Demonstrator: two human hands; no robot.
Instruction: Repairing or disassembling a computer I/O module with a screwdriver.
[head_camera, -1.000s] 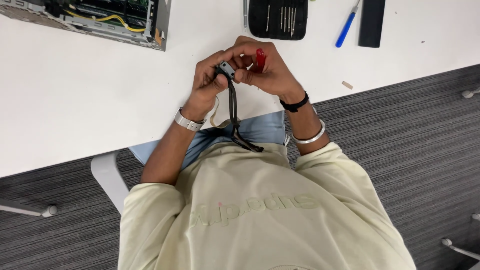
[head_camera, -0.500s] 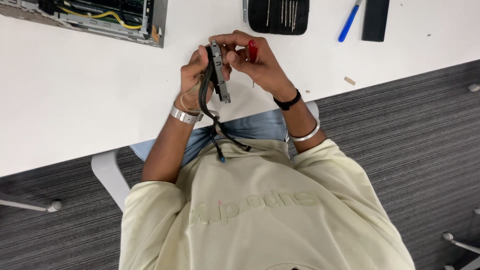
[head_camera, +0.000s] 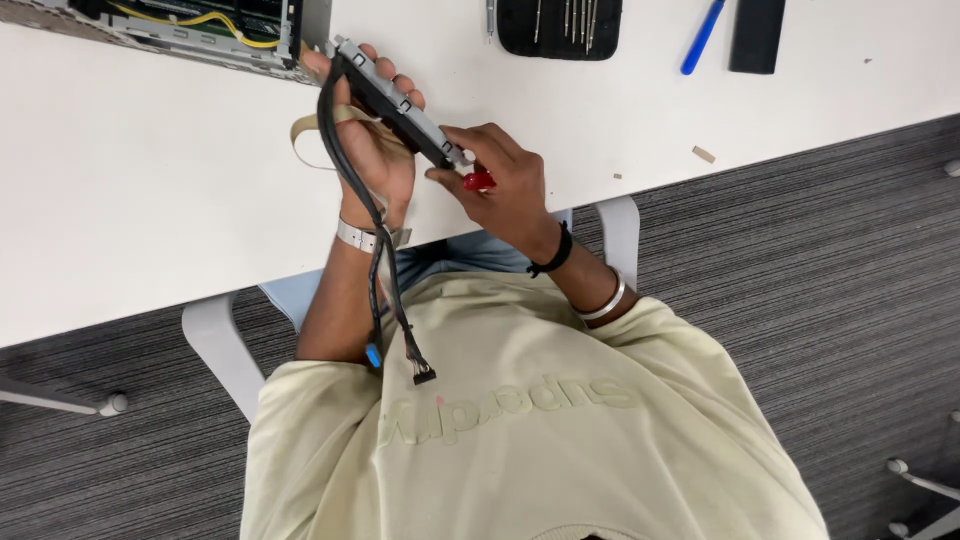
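My left hand (head_camera: 375, 150) grips a long grey and black bracket-like computer part (head_camera: 400, 105), held slanted over the white table (head_camera: 150, 200). A bundle of black cables (head_camera: 360, 190) runs from the part down along my left forearm and ends in a blue plug (head_camera: 372, 355) and a black connector (head_camera: 422, 373). My right hand (head_camera: 500, 195) holds a small red-handled screwdriver (head_camera: 478, 181) at the part's lower end, with its fingertips on that end. A beige flat ribbon (head_camera: 308, 140) loops out behind my left hand.
An open computer chassis (head_camera: 200, 30) with yellow wires sits at the table's far left. A black pouch of screwdriver bits (head_camera: 560, 25), a blue tool (head_camera: 700, 38) and a black flat case (head_camera: 757, 35) lie at the far edge. White chair arms (head_camera: 620, 230) and grey carpet (head_camera: 800, 300) are below.
Both hands have moved left, toward the chassis. The part has turned from upright to slanted and reaches further out, and the cables now hang down along my left forearm.
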